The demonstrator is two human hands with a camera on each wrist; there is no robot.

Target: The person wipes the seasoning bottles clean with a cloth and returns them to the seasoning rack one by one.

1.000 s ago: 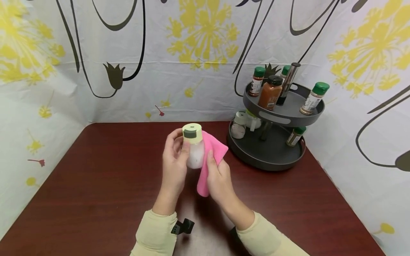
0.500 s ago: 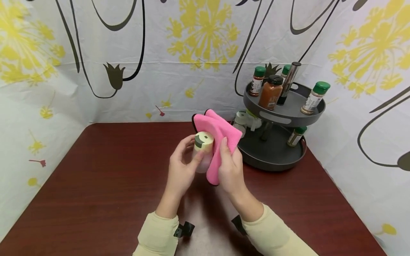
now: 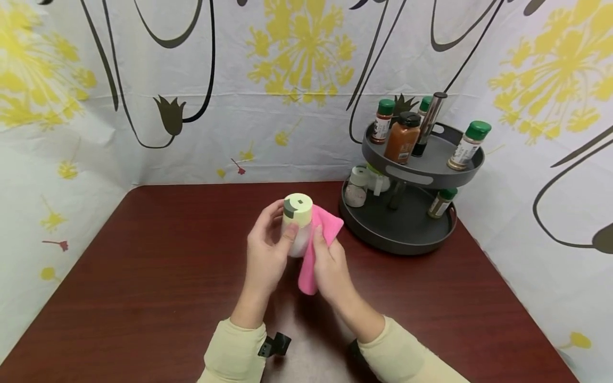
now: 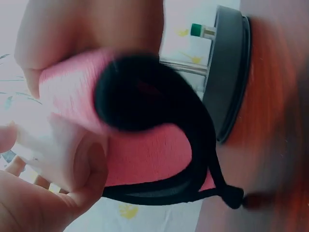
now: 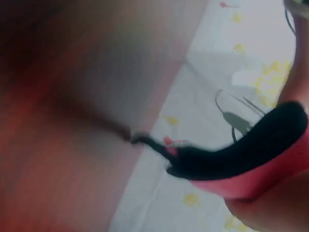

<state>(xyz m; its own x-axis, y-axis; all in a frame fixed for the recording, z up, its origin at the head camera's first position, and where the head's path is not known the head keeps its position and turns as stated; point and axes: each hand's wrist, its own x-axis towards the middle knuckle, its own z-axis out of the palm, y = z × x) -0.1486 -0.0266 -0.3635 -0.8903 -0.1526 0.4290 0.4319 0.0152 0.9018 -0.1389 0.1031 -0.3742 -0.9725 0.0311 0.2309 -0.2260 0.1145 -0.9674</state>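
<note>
My left hand grips a small shaker bottle with a pale yellow lid and a whitish body, held upright over the table. A pink cloth with black edging is pinched in my right hand, thumb on the near face. The cloth lies against the right side of the bottle. In the left wrist view the folded cloth shows its black edge close by the bottle, and the left fingers wrap the bottle's base. The right wrist view catches only the cloth's dark edge and part of a hand.
A two-tier dark turntable rack stands at the back right of the brown table. Its upper tier bears several spice bottles, including an orange-brown one. Below are a pale-lidded shaker and a green-capped jar. Patterned curtains hang behind.
The cloth went up and over the right of the bottle, then came back down along its side. The bottle moved right and turned a little, then shifted slightly back left.
</note>
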